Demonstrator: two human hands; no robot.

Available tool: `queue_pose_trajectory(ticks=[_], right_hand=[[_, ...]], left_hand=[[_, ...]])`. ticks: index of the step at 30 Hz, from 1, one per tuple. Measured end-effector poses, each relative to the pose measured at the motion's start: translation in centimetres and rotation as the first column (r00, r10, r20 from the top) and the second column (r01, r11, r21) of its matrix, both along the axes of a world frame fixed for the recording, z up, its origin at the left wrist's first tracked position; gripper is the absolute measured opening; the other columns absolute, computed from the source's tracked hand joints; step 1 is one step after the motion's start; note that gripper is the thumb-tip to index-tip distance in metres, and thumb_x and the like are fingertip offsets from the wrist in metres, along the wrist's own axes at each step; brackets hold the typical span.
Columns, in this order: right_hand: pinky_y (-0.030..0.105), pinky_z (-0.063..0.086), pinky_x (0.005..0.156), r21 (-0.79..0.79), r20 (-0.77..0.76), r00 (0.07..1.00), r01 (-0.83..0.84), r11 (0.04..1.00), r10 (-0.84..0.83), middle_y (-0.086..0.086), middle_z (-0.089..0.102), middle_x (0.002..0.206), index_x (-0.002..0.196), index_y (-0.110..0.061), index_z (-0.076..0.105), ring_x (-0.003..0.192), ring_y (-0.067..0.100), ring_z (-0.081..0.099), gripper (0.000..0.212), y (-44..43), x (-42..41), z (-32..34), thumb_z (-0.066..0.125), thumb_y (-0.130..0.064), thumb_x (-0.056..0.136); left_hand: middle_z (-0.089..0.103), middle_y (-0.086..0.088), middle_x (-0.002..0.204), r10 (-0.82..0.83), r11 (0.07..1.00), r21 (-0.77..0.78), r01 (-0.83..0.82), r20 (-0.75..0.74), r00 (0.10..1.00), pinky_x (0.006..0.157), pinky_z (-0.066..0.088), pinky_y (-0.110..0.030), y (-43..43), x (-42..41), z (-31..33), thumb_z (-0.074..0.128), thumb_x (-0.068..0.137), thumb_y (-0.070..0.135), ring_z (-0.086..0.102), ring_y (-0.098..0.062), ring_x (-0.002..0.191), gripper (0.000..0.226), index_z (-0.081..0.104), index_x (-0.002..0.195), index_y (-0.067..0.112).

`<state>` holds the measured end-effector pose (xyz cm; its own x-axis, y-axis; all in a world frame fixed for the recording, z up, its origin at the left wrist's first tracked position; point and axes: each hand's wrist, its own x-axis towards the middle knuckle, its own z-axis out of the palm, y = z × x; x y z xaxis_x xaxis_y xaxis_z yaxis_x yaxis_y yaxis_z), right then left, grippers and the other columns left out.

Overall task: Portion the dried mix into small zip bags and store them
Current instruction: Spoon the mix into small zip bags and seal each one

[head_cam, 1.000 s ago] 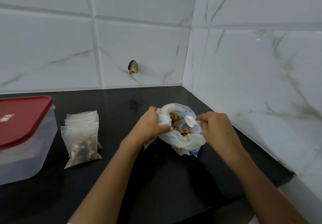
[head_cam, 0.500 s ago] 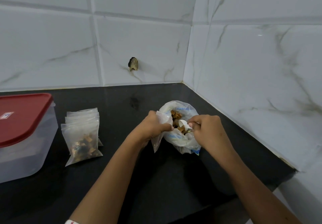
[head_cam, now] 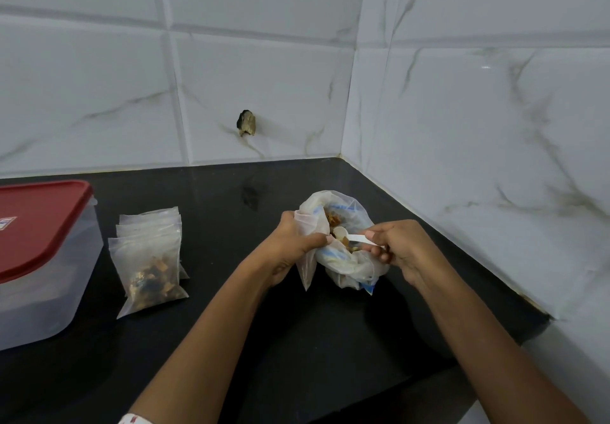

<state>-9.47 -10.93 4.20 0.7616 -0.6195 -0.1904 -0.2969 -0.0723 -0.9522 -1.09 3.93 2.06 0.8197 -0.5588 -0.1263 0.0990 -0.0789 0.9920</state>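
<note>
- Black countertop [head_cam: 231,341] fills a corner between two white marble-look tiled walls; a rough dark hole [head_cam: 246,123] breaks one tile of the back wall.
- Clear storage box [head_cam: 49,291] with a red lid [head_cam: 36,225] is cut off at the left edge, its contents too cloudy to make out.
- Beside it lies a fanned stack of small zip bags [head_cam: 150,258]; only the front one visibly holds brown dried mix.
- Large plastic bag [head_cam: 340,242] sits near the corner with its mouth rolled open, and the dried mix [head_cam: 331,217] inside is partly hidden by folds.
- Left hand [head_cam: 293,245] grips the large bag's near rim together with a limp empty small bag [head_cam: 305,267] that hangs down.
- Right hand [head_cam: 402,248] pinches the handle of a white spoon [head_cam: 346,235], its bowl over the mix.
</note>
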Motion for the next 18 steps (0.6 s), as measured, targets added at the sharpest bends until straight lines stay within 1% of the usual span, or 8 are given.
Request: queue_pose_trajectory(ticks=[2, 3, 6, 9, 11, 14, 16, 18], right_hand=[[0.018, 0.038, 0.047, 0.081, -0.011, 1.0, -0.003, 0.997, 0.003, 0.014, 0.067, 0.067, 0.089, 0.001, 0.068, 0.045, 0.009, 0.046, 0.014, -0.2, 0.1, 0.1, 0.054, 0.001, 0.088], [0.016, 0.037, 0.043, 0.124, -0.012, 1.0, -0.005, 0.992, 0.007, 0.013, 0.065, 0.063, 0.088, 0.002, 0.067, 0.041, 0.007, 0.047, 0.014, -0.3, 0.2, 0.1, 0.052, 0.002, 0.089], [0.011, 0.035, 0.033, 0.288, 0.021, 1.0, -0.01, 0.958, 0.005, 0.016, 0.063, 0.061, 0.095, 0.007, 0.062, 0.03, 0.003, 0.046, 0.015, -0.8, 0.2, 0.1, 0.048, 0.008, 0.089], [0.011, 0.034, 0.031, 0.371, 0.068, 0.997, -0.002, 0.929, -0.026, 0.015, 0.062, 0.049, 0.083, 0.008, 0.059, 0.03, 0.004, 0.047, 0.016, -1.4, -0.1, -0.1, 0.044, 0.01, 0.089], [0.011, 0.034, 0.031, 0.38, 0.094, 0.995, -0.012, 0.925, -0.026, 0.013, 0.061, 0.046, 0.078, 0.005, 0.059, 0.031, 0.004, 0.046, 0.019, -1.7, -0.3, -0.2, 0.044, 0.008, 0.089], [0.011, 0.035, 0.031, 0.376, 0.122, 0.992, -0.028, 0.926, -0.019, 0.01, 0.061, 0.044, 0.082, 0.005, 0.06, 0.03, 0.003, 0.047, 0.016, -1.9, -0.5, 0.0, 0.046, 0.006, 0.09], [0.011, 0.035, 0.031, 0.372, 0.146, 0.989, -0.044, 0.927, -0.011, 0.008, 0.06, 0.044, 0.086, 0.006, 0.061, 0.031, 0.003, 0.047, 0.016, -2.1, -0.6, 0.4, 0.045, 0.005, 0.091], [0.011, 0.034, 0.032, 0.372, 0.172, 0.985, -0.064, 0.926, -0.002, 0.008, 0.06, 0.046, 0.089, 0.006, 0.061, 0.032, 0.003, 0.046, 0.016, -2.1, -0.9, 0.8, 0.045, 0.005, 0.091]], left_hand=[[0.046, -0.005, 0.122, -0.014, 1.0, 0.018, 0.014, 0.031, 0.999, 0.098, 0.047, -0.037, -0.2, -0.1, 0.0, 0.068, 0.082, 0.009, 0.053, -0.022, 0.114, 0.062, 0.029, 0.129, 0.016], [0.046, -0.004, 0.121, -0.024, 1.0, 0.022, 0.023, 0.035, 0.999, 0.098, 0.047, -0.036, -0.2, -0.2, 0.1, 0.068, 0.082, 0.01, 0.053, -0.021, 0.114, 0.063, 0.028, 0.13, 0.016], [0.047, -0.004, 0.122, -0.044, 0.999, 0.017, 0.044, 0.011, 0.999, 0.097, 0.047, -0.034, 0.1, -0.1, 0.2, 0.068, 0.082, 0.011, 0.053, -0.021, 0.114, 0.065, 0.027, 0.132, 0.016], [0.046, -0.007, 0.129, -0.043, 0.996, 0.079, 0.039, 0.054, 0.998, 0.101, 0.045, -0.038, 0.6, 0.4, 0.3, 0.071, 0.08, 0.016, 0.052, -0.021, 0.115, 0.069, 0.028, 0.134, 0.016], [0.043, -0.005, 0.133, -0.036, 0.989, 0.145, 0.019, 0.117, 0.992, 0.101, 0.043, -0.037, 0.8, 0.6, 0.5, 0.073, 0.078, 0.024, 0.048, -0.019, 0.117, 0.073, 0.028, 0.135, 0.018], [0.038, -0.004, 0.137, -0.021, 0.967, 0.251, -0.053, 0.282, 0.959, 0.096, 0.042, -0.033, 1.0, 0.8, 1.0, 0.075, 0.075, 0.031, 0.043, -0.019, 0.12, 0.082, 0.026, 0.139, 0.016], [0.039, -0.004, 0.136, 0.009, 0.964, 0.241, -0.11, 0.389, 0.921, 0.089, 0.042, -0.029, 1.2, 1.0, 1.3, 0.076, 0.074, 0.032, 0.044, -0.016, 0.115, 0.081, 0.029, 0.137, 0.015], [0.042, -0.002, 0.134, 0.013, 0.965, 0.223, -0.135, 0.476, 0.879, 0.084, 0.038, -0.025, 1.4, 0.9, 1.7, 0.076, 0.075, 0.029, 0.041, -0.01, 0.108, 0.075, 0.032, 0.134, 0.016]])
